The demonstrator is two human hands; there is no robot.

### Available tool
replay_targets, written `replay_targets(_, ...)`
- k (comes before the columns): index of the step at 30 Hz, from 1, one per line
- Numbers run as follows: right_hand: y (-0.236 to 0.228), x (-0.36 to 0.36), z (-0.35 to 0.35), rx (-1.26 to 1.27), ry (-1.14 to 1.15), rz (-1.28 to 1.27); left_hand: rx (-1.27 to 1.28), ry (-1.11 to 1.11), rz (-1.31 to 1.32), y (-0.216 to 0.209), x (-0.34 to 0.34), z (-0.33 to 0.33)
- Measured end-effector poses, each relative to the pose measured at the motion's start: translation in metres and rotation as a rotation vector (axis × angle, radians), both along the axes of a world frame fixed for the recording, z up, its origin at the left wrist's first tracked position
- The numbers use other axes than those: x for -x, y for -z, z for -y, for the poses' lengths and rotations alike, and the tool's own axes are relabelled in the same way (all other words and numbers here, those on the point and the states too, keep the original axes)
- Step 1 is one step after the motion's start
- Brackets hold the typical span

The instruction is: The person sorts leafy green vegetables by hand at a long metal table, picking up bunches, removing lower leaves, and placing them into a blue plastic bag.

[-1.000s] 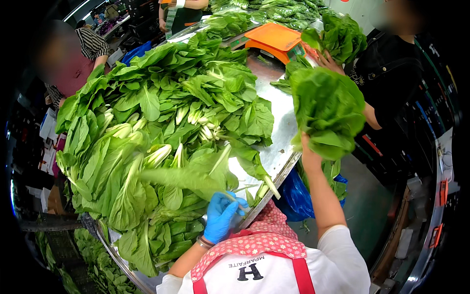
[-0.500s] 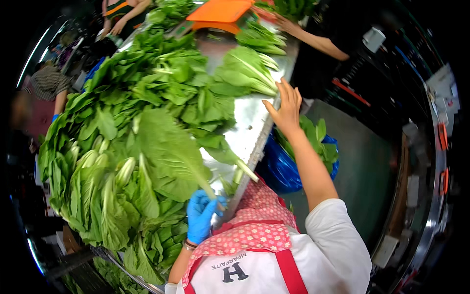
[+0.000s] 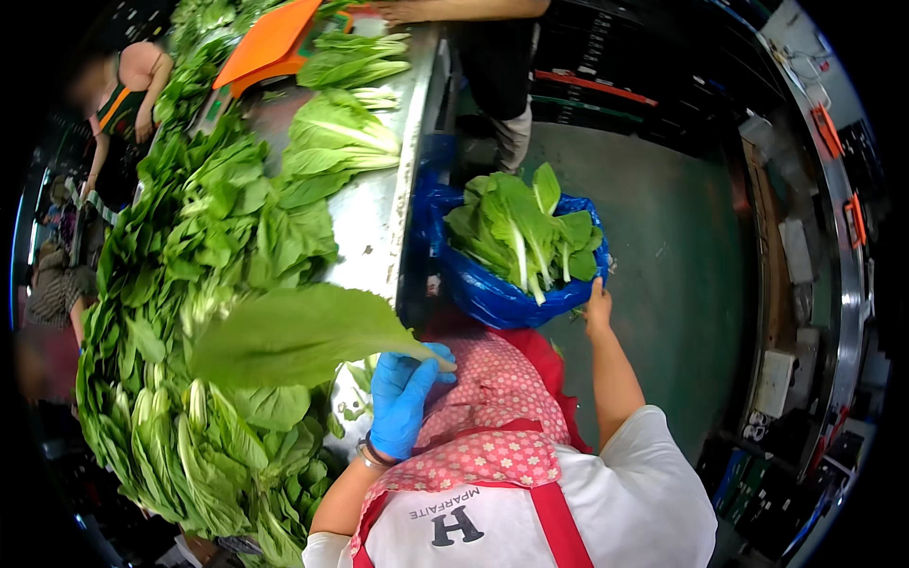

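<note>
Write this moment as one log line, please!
left hand: gloved, holds large green leaf | right hand: bare, at edge of blue bag | in bag: leafy greens

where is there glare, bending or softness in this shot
In the head view, bright glare whitens the bare metal table; at the head view's right, the long metal rail bows outward, with black around the rim; also in the head view, the large leaf in the left hand looks slightly soft.
</note>
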State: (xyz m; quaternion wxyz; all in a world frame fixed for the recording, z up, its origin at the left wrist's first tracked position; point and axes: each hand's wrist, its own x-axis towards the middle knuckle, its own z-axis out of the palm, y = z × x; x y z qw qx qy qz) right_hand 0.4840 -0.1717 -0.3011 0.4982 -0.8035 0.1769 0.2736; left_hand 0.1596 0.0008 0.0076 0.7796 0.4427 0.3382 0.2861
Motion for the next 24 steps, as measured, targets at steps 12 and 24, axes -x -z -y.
replay_targets(12,0.018,-0.03,0.031,-0.503,0.469,-0.612,-0.048,0.153,-0.341,0.146,-0.19,0.014)
replay_targets(24,-0.075,-0.081,0.001,-0.425,-0.157,-0.073,-0.659,0.699,-1.3,0.238,-0.234,0.013)
